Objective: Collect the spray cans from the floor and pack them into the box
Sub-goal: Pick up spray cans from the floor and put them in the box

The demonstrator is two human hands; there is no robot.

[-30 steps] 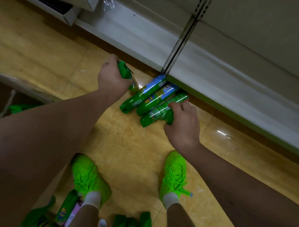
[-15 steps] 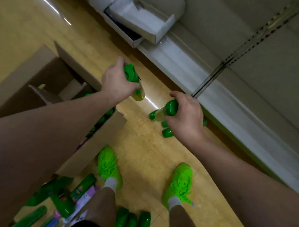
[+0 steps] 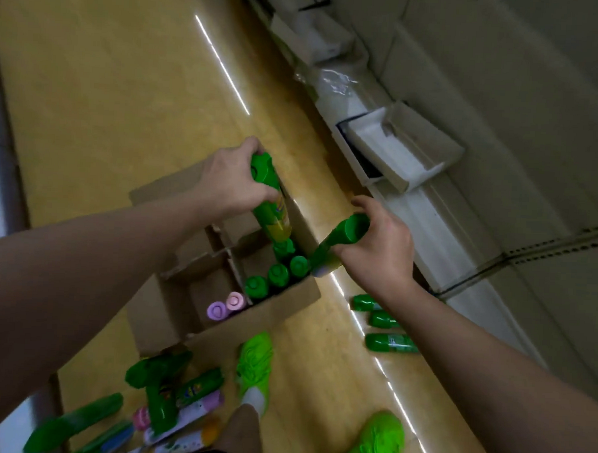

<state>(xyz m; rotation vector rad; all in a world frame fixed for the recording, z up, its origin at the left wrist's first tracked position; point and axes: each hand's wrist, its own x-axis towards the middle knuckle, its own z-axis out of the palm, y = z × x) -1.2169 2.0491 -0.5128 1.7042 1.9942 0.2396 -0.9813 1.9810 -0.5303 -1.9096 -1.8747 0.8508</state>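
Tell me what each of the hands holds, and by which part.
Left hand: a green spray can, gripped near its cap. Right hand: another green can, also gripped at its cap end.

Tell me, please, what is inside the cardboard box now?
Inside the cardboard box stand green-capped cans in a row, two pink-capped cans, and cardboard dividers. The cans' lower parts and the box bottom are hidden.

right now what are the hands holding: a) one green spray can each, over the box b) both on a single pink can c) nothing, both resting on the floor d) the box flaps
a: the left hand grips a green can and the right hand grips another green can, both angled down toward the open cardboard box.
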